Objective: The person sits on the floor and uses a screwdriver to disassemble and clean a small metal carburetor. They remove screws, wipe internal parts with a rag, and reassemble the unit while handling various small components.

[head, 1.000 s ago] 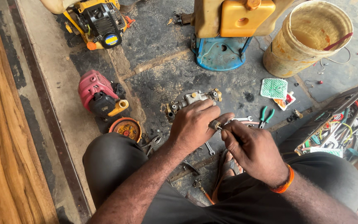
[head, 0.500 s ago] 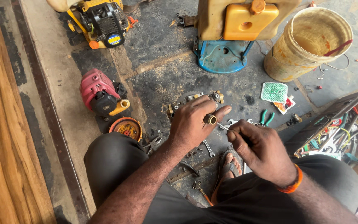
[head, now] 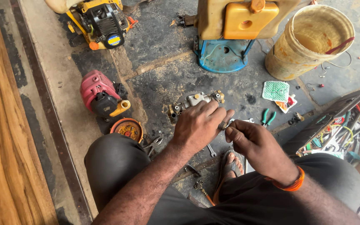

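Oil-stained concrete floor (head: 167,79) served as workplace, engines at ten and eleven o'clock, a bucket (head: 313,41) at one. My left hand (head: 198,127) and right hand (head: 257,146) met at centre, both grips pinched narrow on a small ribbed metal fitting (head: 223,125). Judged step: working that fitting loose or tight by fingertip. The metal pump body (head: 194,102) lay just beyond, at twelve o'clock of my grips.

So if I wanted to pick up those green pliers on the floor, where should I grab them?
Grab the pliers by the two green handles, coming straight down from above. They lie flat on the floor with the handles spread a little, pointing toward the person, so your fingers can close around both. The metal nose at the far end is thin and harder to pinch.
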### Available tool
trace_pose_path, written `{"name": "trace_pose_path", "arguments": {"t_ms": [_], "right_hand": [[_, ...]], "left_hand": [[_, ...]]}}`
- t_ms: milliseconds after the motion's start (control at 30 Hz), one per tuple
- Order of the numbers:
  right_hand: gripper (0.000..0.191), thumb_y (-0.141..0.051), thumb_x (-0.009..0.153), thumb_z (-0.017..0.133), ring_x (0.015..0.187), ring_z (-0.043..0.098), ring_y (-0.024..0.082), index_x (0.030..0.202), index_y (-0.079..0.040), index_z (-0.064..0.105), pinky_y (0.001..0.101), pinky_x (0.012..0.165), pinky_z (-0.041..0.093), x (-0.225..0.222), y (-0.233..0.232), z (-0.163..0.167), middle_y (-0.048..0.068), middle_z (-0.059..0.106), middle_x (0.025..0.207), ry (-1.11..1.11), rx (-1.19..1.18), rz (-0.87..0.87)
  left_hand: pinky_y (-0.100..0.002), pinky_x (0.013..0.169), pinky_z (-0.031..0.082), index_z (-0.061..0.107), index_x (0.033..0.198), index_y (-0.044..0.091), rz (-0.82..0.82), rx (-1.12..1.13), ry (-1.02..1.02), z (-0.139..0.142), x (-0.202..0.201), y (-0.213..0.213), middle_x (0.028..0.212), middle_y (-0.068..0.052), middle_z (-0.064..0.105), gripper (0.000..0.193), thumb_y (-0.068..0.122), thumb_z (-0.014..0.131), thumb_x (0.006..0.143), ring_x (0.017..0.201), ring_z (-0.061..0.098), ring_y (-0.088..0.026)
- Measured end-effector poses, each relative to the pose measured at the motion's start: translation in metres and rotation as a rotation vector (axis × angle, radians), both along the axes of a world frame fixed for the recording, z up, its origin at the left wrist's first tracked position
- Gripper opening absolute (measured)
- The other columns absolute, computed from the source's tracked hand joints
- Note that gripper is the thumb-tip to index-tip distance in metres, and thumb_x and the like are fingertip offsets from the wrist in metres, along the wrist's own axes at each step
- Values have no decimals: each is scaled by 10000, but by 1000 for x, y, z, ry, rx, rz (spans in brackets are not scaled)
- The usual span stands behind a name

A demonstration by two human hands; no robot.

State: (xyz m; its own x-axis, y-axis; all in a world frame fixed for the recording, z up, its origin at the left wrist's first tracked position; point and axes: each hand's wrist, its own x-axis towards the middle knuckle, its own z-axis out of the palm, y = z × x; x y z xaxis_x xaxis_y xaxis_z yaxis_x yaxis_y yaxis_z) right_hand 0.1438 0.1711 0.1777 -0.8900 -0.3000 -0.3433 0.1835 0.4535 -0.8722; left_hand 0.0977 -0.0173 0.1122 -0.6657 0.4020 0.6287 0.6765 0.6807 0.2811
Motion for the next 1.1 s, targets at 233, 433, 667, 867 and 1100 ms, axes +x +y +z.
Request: {"name": "trace_pose_path", "arguments": {"t_ms": [233, 433, 667, 867, 1100], "right_hand": [[324, -280, 1043, 555, 584, 377, 62, 867, -14, 612, 264, 506, 335, -9, 16, -13, -48, 450, 662, -176, -302, -18], [329, -315, 1015, 582, 584, 408, 74, 831, -44, 614, 280, 510, 380, -1, 13, -12, -40, 471, 617, 153, -38, 22], [262, -217, 1078, 561, 711, 466, 71, 899, -26, 571, 252, 624, 442, 5, 12, -5, -18, 540, 783, 452, -236, 29], [227, -190, 1050, 557, 714, 556, 61, 905, -23, 610, 246, 641, 494, 4, 20, -3, -21, 629, 768, 502, -91, 4], [200, -210, 1014, 588, 697, 568, 76, 933, -31, 628, 267, 647, 510, 1, 7, 1, 9, 652, 773, 478, 6, 77]], "left_hand": [[-296, 509, 539, 600, 772, 108, -2, 49, -16, 3, 2, 14, 721, -11, 558, 322, 276, 735, 1011, 652, 615, -130], [-314, 525, 529, 582, 767, 116, -9, 182, -120, 2, 4, 17, 726, -9, 570, 316, 256, 775, 974, 660, 630, -138], [-300, 498, 490, 580, 784, 109, 87, 433, -268, 4, -11, 4, 727, 2, 576, 284, 214, 720, 1007, 620, 594, -140], [-342, 518, 436, 548, 747, 73, 80, 423, -235, 16, -4, -10, 705, -26, 553, 363, 227, 736, 1017, 598, 561, -159], [-356, 538, 465, 577, 770, 80, 37, 388, -185, 14, -2, -9, 713, -28, 553, 325, 244, 741, 999, 621, 579, -156]]}}
